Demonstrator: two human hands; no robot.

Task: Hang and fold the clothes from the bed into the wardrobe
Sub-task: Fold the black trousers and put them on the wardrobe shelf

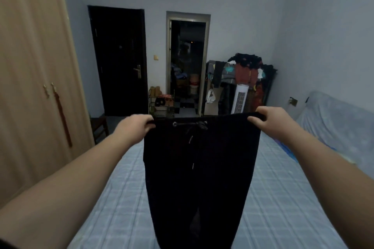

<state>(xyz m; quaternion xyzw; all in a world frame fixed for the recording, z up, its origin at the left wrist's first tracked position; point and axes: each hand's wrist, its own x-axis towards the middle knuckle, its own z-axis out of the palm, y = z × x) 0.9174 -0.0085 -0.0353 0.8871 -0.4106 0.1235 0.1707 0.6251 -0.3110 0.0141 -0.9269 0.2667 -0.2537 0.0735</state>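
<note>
A pair of black drawstring trousers [200, 168] hangs stretched out in front of me over the bed [283, 198]. My left hand [135, 127] grips the left end of the waistband. My right hand [271, 121] grips the right end. The legs hang straight down and run out of the frame's bottom edge. A white-tipped drawstring dangles from the waistband's middle. The wooden wardrobe [30, 79] stands at my left with both doors closed.
The bed has a light blue checked cover, with a blue blanket [340, 119] heaped at its right. Beyond it are a dark closed door [119, 60], an open doorway [187, 62], a shoe rack [162, 103], a loaded clothes rack [242, 75] and a white tower fan [238, 99].
</note>
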